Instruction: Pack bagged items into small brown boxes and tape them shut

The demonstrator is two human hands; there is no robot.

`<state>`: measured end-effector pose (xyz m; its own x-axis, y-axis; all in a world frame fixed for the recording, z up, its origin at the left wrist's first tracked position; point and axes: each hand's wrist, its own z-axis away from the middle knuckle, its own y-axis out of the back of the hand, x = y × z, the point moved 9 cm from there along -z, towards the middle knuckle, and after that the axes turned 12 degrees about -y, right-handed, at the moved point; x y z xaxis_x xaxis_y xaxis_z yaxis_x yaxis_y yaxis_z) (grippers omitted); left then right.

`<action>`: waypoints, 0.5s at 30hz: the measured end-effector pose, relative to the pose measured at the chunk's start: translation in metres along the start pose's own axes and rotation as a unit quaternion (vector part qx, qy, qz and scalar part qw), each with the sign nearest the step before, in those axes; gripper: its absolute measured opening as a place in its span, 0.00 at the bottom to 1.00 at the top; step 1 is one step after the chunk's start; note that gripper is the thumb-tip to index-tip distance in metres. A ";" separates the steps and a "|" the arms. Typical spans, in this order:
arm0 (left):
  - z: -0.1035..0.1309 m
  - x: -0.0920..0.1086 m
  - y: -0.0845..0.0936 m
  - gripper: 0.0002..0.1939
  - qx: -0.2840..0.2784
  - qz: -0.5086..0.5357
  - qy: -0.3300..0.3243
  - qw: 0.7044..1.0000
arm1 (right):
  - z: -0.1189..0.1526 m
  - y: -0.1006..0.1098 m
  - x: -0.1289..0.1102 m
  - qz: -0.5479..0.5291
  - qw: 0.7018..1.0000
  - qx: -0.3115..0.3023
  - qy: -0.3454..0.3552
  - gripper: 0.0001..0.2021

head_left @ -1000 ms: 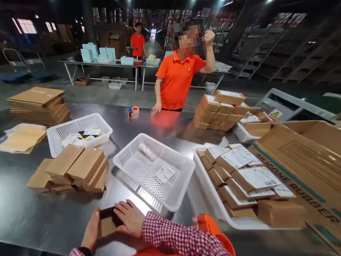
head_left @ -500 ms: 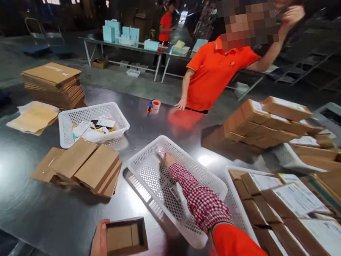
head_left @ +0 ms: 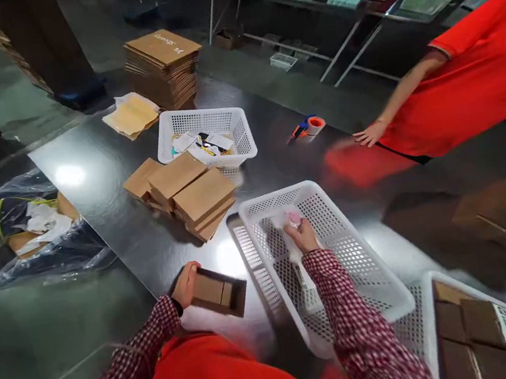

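My left hand (head_left: 185, 285) grips the near left end of an open brown cardboard box (head_left: 219, 291), whose inside shows flaps and no contents I can make out. Inside the long white perforated basket (head_left: 356, 244), my right hand (head_left: 304, 236) has its fingers closed on a small pink item in clear wrapping (head_left: 293, 218). Below that hand a white packet with a printed label (head_left: 304, 275) lies on the basket floor. Flat brown boxes (head_left: 204, 195) are stacked on the metal table (head_left: 120, 222) to the left of the basket.
A second white basket (head_left: 244, 129) holds papers and small items. Near it are a tape dispenser (head_left: 309, 126) and stacked cardboard (head_left: 165, 63). Packed boxes (head_left: 484, 319) fill a bin at lower right. A person's hand (head_left: 371, 132) rests at the table's far edge.
The view has swung, so the table things appear further right and a plastic-lined bin shows at left. My right hand has lifted slightly with the pink item; my left still holds the box.
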<state>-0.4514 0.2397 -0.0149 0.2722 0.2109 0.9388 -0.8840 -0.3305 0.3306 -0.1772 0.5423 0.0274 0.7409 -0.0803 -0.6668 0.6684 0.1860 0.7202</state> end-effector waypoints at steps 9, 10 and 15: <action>-0.005 -0.012 0.000 0.24 0.002 0.049 -0.045 0.998 | 0.236 -0.148 -0.090 0.133 0.896 -0.377 0.194 0.17; -0.005 -0.012 0.000 0.24 0.001 0.049 -0.049 0.998 | 0.240 -0.161 -0.083 0.163 0.896 -0.375 0.175 0.18; 0.004 -0.002 -0.005 0.21 -0.005 0.030 -0.090 0.995 | 0.243 -0.202 -0.064 0.170 0.909 -0.357 0.131 0.19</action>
<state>-0.4459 0.2371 -0.0183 0.2811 0.0230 0.9594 -0.9045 -0.3279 0.2728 -0.3439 0.2723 -0.0287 0.7933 0.3183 -0.5190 0.1217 0.7523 0.6475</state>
